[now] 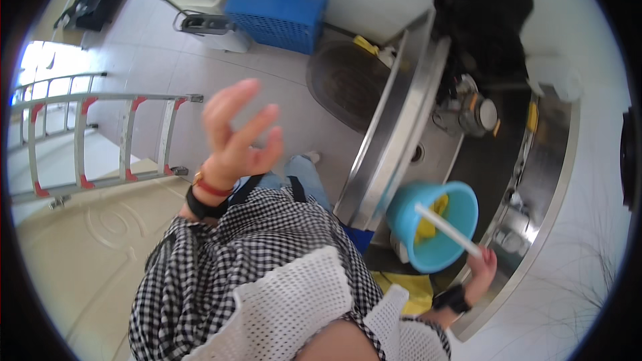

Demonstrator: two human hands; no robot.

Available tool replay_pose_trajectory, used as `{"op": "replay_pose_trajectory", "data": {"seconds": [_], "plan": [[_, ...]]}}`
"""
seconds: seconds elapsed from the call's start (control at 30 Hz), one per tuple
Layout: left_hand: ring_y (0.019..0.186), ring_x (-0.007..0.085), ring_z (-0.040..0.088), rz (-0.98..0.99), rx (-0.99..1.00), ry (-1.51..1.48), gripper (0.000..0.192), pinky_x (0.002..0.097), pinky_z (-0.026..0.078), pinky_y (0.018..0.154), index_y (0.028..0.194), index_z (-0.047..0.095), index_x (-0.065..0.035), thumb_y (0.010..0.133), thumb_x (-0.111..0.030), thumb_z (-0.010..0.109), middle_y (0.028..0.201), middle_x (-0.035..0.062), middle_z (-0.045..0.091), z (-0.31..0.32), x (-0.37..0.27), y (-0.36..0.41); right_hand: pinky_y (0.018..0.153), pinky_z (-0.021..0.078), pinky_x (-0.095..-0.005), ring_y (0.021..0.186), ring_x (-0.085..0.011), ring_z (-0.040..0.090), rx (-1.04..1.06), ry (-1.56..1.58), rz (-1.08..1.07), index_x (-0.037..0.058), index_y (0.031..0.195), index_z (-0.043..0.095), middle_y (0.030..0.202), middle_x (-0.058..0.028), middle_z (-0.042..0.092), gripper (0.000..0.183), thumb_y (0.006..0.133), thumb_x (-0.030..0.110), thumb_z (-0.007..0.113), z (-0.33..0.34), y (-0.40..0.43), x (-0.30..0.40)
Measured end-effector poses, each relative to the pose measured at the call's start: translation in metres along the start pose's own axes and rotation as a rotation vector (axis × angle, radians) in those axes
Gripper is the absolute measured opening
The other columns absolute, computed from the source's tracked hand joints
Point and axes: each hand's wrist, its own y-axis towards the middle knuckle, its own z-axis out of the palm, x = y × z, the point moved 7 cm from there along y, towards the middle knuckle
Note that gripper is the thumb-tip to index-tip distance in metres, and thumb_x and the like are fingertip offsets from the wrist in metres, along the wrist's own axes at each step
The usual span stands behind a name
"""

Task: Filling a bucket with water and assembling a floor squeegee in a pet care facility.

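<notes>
My left hand (241, 135) is raised over the floor at the left of centre, fingers apart and bent, holding nothing. At the lower right my right hand (484, 263) is closed around the lower end of a white rod (449, 230). The rod's other end reaches over a light-blue plastic basin (466, 195), which is tilted at the sink's near end. A yellow cloth (425, 228) lies in the basin. Another yellow cloth (411, 291) is below the basin. Farther along the sink stands a lidded jar (471, 113); its contents are unclear.
A steel sink edge (391, 160) runs diagonally on my right. A dark oval tub (346, 85) and a blue plastic crate (281, 15) are on the floor beyond. An aluminium ladder (125, 140) is at the left. A dark-clothed person (481, 15) is at the sink's far end.
</notes>
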Motion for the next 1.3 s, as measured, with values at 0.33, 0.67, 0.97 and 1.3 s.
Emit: {"op": "replay_pose_trajectory", "data": {"seconds": [0.33, 0.67, 0.97, 1.3], "plan": [[0.103, 0.03, 0.043, -0.163, -0.15, -0.22, 0.042, 0.0354, 0.039, 0.082, 0.1, 0.052, -0.0036, 0.059, -0.006, 0.059, 0.116, 0.0201, 0.041, -0.022, 0.035, -0.009, 0.047, 0.0276, -0.0254, 0.047, -0.0104, 0.029, 0.199, -0.576, -0.269, 0.0085, 0.065, 0.031, 0.055, -0.0002, 0.029, 0.023, 0.077, 0.011, 0.051, 0.16, -0.275, -0.085], [0.105, 0.0296, 0.042, -0.493, -0.273, -0.138, 0.046, 0.0353, 0.039, 0.081, 0.104, 0.049, -0.0009, 0.059, -0.003, 0.057, 0.12, 0.0207, 0.037, -0.081, 0.077, 0.016, 0.047, 0.026, -0.0265, 0.046, -0.0103, 0.026, 0.376, -0.905, 0.289, 0.0104, 0.066, 0.032, 0.055, 0.0003, 0.027, 0.025, 0.084, 0.02, 0.046, 0.326, -0.28, -0.148], [0.105, 0.0318, 0.041, -0.743, -0.315, 0.376, 0.043, 0.0394, 0.033, 0.089, 0.103, 0.047, -0.0014, 0.061, -0.005, 0.055, 0.117, 0.0204, 0.038, -0.124, 0.069, 0.057, 0.037, 0.0216, -0.0239, 0.035, -0.0083, 0.024, 0.7, -1.523, 0.769, 0.0147, 0.054, 0.032, 0.043, 0.0044, 0.024, 0.029, 0.077, 0.015, 0.05, 0.435, -0.083, -0.38], [0.106, 0.0312, 0.037, -1.065, -0.529, 0.899, 0.041, 0.0396, 0.031, 0.09, 0.101, 0.044, -0.0024, 0.061, -0.001, 0.051, 0.119, 0.0192, 0.035, -0.288, 0.079, 0.047, 0.041, 0.0277, -0.0246, 0.035, -0.0091, 0.027, 0.963, -1.892, 0.939, 0.0149, 0.056, 0.034, 0.043, 0.0045, 0.026, 0.025, 0.075, 0.015, 0.05, 0.498, -0.179, -0.724]]}}
